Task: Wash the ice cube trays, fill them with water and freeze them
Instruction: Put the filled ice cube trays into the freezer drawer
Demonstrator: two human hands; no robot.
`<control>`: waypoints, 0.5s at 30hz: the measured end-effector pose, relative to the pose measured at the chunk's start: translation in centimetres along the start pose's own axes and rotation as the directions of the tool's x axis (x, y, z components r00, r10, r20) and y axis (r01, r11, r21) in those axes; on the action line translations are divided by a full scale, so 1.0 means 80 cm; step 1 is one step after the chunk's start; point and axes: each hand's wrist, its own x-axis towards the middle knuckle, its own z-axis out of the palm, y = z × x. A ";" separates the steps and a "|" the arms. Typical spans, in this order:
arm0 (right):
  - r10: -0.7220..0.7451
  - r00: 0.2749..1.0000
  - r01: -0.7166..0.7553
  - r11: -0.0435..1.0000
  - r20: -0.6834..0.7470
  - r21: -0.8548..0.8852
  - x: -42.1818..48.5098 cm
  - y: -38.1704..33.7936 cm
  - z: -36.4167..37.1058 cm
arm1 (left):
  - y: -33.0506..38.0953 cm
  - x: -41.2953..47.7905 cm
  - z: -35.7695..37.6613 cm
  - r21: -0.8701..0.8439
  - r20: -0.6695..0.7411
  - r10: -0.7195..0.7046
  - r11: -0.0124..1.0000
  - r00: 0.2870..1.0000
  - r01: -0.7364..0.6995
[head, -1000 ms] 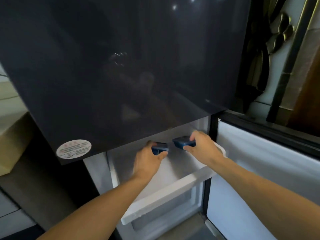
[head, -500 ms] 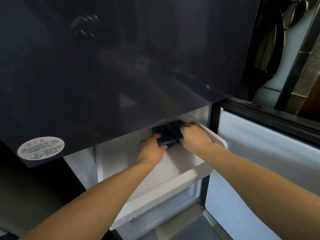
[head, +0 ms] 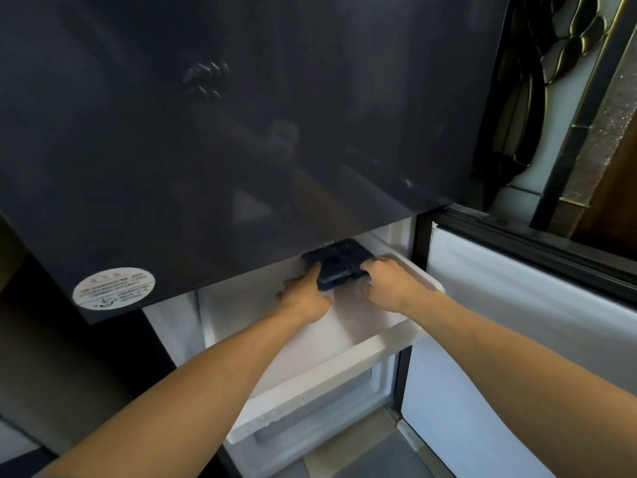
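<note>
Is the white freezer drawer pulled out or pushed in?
Pulled out: the white plastic freezer drawer juts forward beneath the dark glossy upper door.

Home kitchen: dark fridge (head: 241, 132), open freezer drawer (head: 327, 370).
</note>
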 end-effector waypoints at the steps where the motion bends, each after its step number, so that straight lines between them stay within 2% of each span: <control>1: -0.006 1.000 0.006 1.000 -0.009 0.011 -0.005 -0.005 -0.002 | -0.002 -0.007 -0.003 -0.030 -0.030 0.019 0.999 0.999 -0.020; 7: -0.087 0.995 0.087 0.996 -0.058 -0.006 -0.047 -0.055 -0.021 | -0.028 -0.078 -0.042 -0.056 -0.174 0.124 0.989 0.977 -0.136; 12: -0.163 0.980 0.164 0.987 -0.113 -0.001 -0.099 -0.134 -0.042 | -0.077 -0.166 -0.086 -0.049 -0.311 0.187 0.976 0.932 -0.213; 15: -0.265 0.952 0.267 0.964 -0.156 -0.008 -0.142 -0.192 -0.056 | -0.112 -0.225 -0.115 -0.093 -0.404 0.189 0.965 0.895 -0.246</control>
